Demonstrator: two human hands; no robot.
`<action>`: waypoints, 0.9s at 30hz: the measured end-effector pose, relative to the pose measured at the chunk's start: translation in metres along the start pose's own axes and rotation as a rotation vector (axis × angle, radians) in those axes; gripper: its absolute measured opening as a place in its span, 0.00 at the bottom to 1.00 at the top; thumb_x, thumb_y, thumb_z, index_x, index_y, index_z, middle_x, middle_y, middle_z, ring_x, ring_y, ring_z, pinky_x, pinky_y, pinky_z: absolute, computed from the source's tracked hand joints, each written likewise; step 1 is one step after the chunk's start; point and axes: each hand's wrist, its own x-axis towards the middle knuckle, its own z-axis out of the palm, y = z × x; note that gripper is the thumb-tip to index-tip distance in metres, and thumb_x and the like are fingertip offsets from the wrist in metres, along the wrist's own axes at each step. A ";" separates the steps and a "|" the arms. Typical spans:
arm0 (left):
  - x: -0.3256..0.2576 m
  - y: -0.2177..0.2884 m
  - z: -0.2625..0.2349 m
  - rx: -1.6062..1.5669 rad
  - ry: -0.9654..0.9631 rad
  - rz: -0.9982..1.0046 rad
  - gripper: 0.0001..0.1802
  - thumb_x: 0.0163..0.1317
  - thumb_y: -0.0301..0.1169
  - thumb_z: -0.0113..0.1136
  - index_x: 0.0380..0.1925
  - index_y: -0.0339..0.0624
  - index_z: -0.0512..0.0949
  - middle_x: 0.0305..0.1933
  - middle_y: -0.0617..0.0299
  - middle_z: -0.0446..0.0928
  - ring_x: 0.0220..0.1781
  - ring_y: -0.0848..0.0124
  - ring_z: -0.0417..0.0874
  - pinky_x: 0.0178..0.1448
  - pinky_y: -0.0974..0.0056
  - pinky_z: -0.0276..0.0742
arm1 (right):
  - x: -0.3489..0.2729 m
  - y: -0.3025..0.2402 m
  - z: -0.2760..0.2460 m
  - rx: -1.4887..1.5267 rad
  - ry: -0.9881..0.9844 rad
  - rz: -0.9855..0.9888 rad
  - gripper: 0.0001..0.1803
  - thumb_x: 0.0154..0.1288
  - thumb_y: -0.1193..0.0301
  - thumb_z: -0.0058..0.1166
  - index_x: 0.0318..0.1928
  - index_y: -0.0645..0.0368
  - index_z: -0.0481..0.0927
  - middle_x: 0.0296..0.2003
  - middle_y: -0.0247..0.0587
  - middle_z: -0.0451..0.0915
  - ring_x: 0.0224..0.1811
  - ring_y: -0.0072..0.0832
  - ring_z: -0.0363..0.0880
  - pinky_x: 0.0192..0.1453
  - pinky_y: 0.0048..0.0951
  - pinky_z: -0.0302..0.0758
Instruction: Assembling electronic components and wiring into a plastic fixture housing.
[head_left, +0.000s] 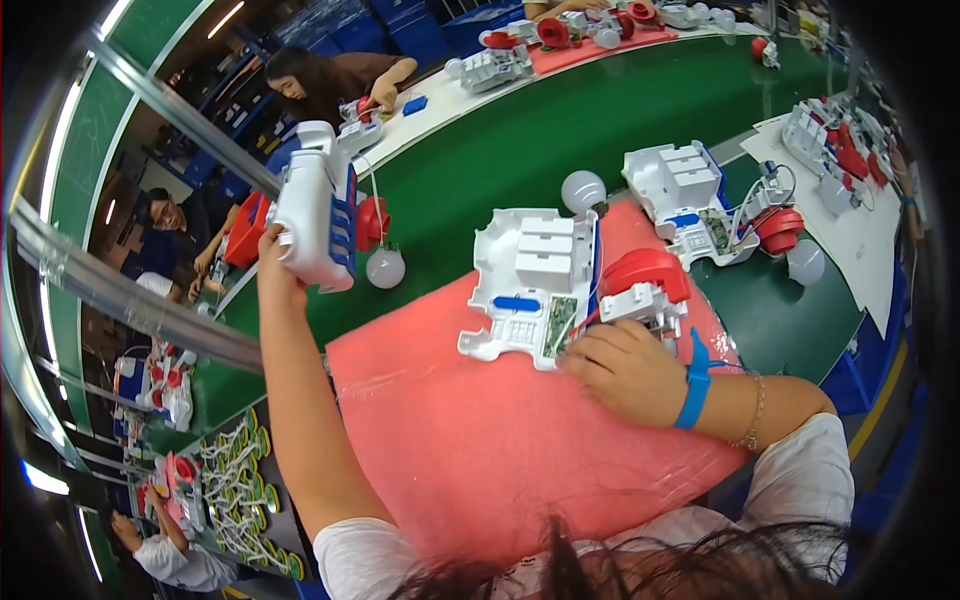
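Note:
My left hand (281,262) is raised over the green belt, closed around a white and blue plastic housing (312,222) held on end. A red round part (372,224) and a white bulb (385,268) hang beside it on a wire. On the pink mat lies an open white housing half (545,255) with a green circuit board (562,322) and a blue strip. My right hand (628,372), with a blue wrist strap, curls its fingers against a red and white plastic assembly (645,290) at that housing's right side. Its fingertips are partly hidden.
The pink mat (450,440) spreads before me, beside the green conveyor belt (450,170). Another open housing (680,190) with a red part and bulb (806,262) lies at right. A metal post (190,110) stands left. Several people work across the belt and at left.

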 end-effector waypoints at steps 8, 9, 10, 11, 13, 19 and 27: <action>0.018 -0.055 0.143 0.802 0.364 0.259 0.36 0.47 0.42 0.63 0.53 0.35 0.64 0.57 0.43 0.60 0.55 0.49 0.68 0.57 0.54 0.66 | -0.009 0.000 -0.005 0.188 0.019 -0.059 0.12 0.46 0.72 0.51 0.35 0.58 0.74 0.35 0.37 0.71 0.43 0.32 0.69 0.47 0.33 0.66; 0.017 -0.061 0.157 0.834 0.362 0.271 0.36 0.48 0.41 0.63 0.54 0.35 0.62 0.57 0.43 0.59 0.55 0.49 0.68 0.57 0.54 0.66 | -0.013 -0.002 -0.007 0.244 -0.039 -0.069 0.13 0.44 0.72 0.53 0.36 0.57 0.75 0.36 0.36 0.72 0.44 0.33 0.69 0.48 0.34 0.67; 0.015 -0.063 0.171 0.867 0.362 0.283 0.36 0.48 0.41 0.63 0.55 0.36 0.61 0.58 0.44 0.58 0.55 0.49 0.68 0.57 0.54 0.66 | -0.016 -0.004 -0.007 0.231 -0.070 -0.079 0.14 0.44 0.71 0.53 0.36 0.56 0.74 0.37 0.36 0.71 0.45 0.33 0.69 0.48 0.34 0.66; 0.011 -0.066 0.183 0.883 0.323 0.273 0.36 0.50 0.40 0.61 0.56 0.37 0.59 0.59 0.44 0.56 0.55 0.48 0.67 0.57 0.53 0.66 | -0.017 -0.005 -0.010 0.230 -0.072 -0.069 0.14 0.44 0.71 0.53 0.36 0.56 0.74 0.37 0.36 0.71 0.45 0.33 0.69 0.48 0.34 0.66; 0.002 -0.072 0.203 0.970 0.290 0.229 0.35 0.52 0.40 0.59 0.57 0.38 0.59 0.60 0.44 0.55 0.56 0.46 0.66 0.57 0.51 0.66 | -0.019 -0.006 -0.019 0.252 -0.189 -0.111 0.14 0.45 0.71 0.53 0.36 0.56 0.73 0.38 0.35 0.71 0.46 0.33 0.68 0.48 0.34 0.67; 0.008 -0.097 0.206 0.944 0.172 0.306 0.39 0.55 0.44 0.55 0.61 0.36 0.52 0.68 0.39 0.38 0.65 0.43 0.55 0.65 0.52 0.57 | -0.018 0.004 -0.029 0.466 -0.267 -0.250 0.13 0.46 0.74 0.50 0.36 0.59 0.73 0.37 0.37 0.69 0.46 0.33 0.66 0.46 0.32 0.70; -0.166 -0.045 0.160 0.821 -1.016 0.288 0.28 0.60 0.46 0.49 0.54 0.37 0.66 0.60 0.41 0.62 0.61 0.51 0.64 0.64 0.56 0.58 | -0.025 0.006 -0.031 0.607 -0.393 -0.273 0.11 0.48 0.74 0.50 0.36 0.58 0.74 0.36 0.37 0.70 0.46 0.33 0.67 0.46 0.31 0.71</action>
